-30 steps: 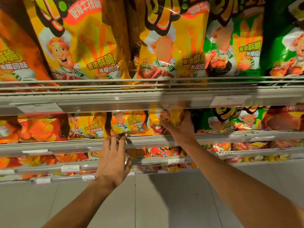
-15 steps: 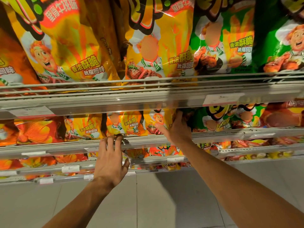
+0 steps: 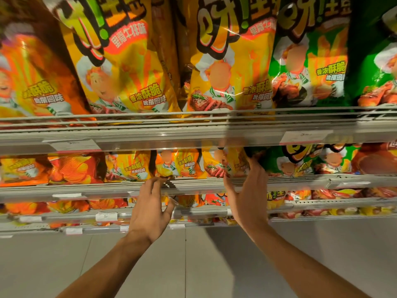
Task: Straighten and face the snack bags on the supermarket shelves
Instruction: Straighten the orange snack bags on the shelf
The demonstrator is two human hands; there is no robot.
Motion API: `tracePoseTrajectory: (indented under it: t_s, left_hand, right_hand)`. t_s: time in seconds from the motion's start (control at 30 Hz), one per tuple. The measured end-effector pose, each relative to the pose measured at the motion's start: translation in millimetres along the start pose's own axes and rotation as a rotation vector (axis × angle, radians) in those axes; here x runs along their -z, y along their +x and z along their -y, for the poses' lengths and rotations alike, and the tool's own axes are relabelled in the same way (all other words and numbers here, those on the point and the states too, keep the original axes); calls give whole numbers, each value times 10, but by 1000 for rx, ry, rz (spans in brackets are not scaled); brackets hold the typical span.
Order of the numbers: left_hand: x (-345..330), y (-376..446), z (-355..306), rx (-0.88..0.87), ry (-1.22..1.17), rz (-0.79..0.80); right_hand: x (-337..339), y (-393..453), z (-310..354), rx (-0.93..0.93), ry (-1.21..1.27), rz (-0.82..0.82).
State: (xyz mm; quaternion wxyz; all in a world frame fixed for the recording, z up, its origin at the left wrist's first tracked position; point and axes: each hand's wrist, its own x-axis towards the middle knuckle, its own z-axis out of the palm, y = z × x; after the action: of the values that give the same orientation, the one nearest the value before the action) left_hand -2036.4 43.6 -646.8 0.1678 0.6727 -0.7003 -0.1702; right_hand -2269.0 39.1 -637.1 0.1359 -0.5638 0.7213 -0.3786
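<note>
Glossy, crinkled yellow snack bags (image 3: 178, 163) stand behind the grey metal shelf rail (image 3: 86, 186). The left hand (image 3: 150, 207) rests spread-fingered on the rail, holding nothing; the right hand (image 3: 249, 194) presses its fingers against a shiny green snack bag (image 3: 277, 162) alongside.

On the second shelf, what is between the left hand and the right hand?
In the head view, a yellow bag stands between the left hand and the right hand, behind the shelf rail.
</note>
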Motion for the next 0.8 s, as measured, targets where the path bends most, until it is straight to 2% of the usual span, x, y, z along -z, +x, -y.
tracePoseTrajectory:
  t_s: [0.17, 0.23, 0.43, 0.53, 0.63, 0.8]
  left_hand:
    - [217, 86, 270, 181, -198, -303]
    - [345, 200, 452, 256, -246, -364]
    - [580, 635, 928, 263, -390, -230]
    - [566, 841, 1027, 288, -464, -189]
    - [479, 971, 1078, 357, -548, -150]
    - [433, 1072, 1161, 312, -583, -158]
  right_hand:
    - [-400, -200, 476, -13, 185, 77]
    - [-630, -190, 649, -21, 180, 102]
    - [-1176, 159, 959, -184, 42, 239]
    - [-1333, 395, 961, -277, -17, 360]
    - [-1399, 539, 903, -393, 27, 405]
    - [-1450, 525, 831, -368, 5, 410]
